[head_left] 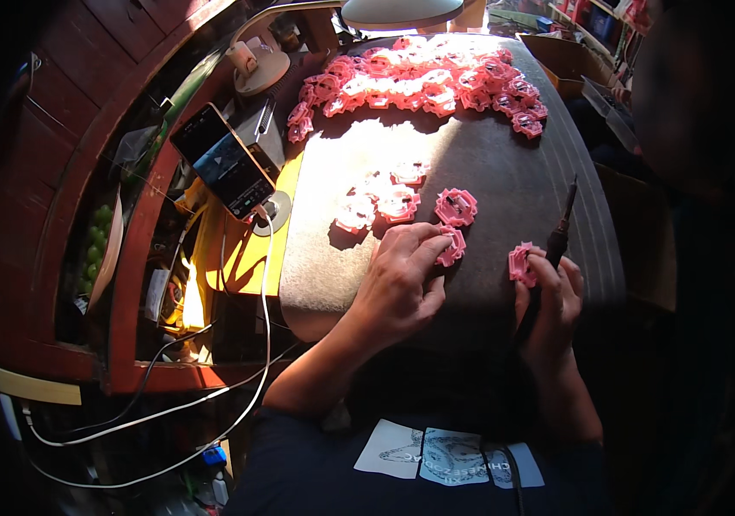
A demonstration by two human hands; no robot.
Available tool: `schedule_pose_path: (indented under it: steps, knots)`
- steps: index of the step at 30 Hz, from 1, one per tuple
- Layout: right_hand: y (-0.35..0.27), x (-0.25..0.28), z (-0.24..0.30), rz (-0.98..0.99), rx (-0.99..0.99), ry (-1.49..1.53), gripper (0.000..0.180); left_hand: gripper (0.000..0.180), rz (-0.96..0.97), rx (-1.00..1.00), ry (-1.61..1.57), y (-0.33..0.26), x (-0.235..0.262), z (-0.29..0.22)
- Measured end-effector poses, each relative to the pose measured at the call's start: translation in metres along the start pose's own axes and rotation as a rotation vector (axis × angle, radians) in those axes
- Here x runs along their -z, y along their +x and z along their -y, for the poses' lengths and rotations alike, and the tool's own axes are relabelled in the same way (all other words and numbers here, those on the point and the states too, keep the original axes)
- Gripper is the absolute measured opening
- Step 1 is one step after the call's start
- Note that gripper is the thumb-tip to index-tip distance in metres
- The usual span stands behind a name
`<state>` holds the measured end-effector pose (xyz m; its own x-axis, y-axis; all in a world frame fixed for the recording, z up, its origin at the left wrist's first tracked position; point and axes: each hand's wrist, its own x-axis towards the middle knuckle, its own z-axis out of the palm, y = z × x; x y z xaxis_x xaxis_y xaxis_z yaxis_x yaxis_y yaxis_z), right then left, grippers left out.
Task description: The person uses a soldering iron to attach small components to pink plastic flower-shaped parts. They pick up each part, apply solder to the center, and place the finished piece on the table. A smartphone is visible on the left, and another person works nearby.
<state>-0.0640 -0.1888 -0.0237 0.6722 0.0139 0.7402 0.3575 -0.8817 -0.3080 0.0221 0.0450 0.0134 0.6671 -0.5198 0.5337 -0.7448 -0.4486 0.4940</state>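
Observation:
My left hand (397, 279) lies on the grey work mat (488, 155), its fingertips on a small pink plastic part (452, 245). In my right hand (552, 297) I hold a dark pen-like tool (562, 228) pointing up and away, and a second pink part (521, 262) sits against its thumb and fingers. Just beyond my left hand lies a small cluster of the same pink parts (397, 199). A large heap of pink parts (423, 82) covers the far end of the mat.
A phone (223, 172) leans on a stand left of the mat, with a white cable (266, 284) running down from it. A lamp head (400, 12) hangs over the heap. Cardboard boxes (569, 62) stand at the far right. A red wooden frame (139, 249) borders the left.

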Motion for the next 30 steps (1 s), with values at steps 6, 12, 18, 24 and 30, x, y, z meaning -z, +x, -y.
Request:
schedule_pose_path:
  steps: [6, 12, 18, 24, 30]
  knots:
    - [-0.003, 0.002, 0.004, -0.038, 0.117, 0.108, 0.045, 0.041, -0.027, -0.062, -0.060, -0.012, -0.019, -0.009]
    - [-0.005, -0.015, 0.025, 0.000, 0.126, 0.196, 0.046, 0.031, -0.021, -0.095, -0.075, -0.015, -0.025, -0.017]
    - [0.002, -0.019, 0.025, 0.006, 0.162, 0.205, 0.042, 0.028, -0.024, -0.103, -0.112, -0.014, -0.025, -0.018]
    - [0.002, -0.021, 0.027, -0.026, 0.152, 0.217, 0.052, 0.030, -0.019, -0.115, -0.134, -0.016, -0.024, -0.017]
    - [0.012, -0.012, 0.034, 0.006, 0.104, 0.278, 0.054, 0.036, -0.048, -0.115, -0.107, -0.017, -0.021, -0.017]
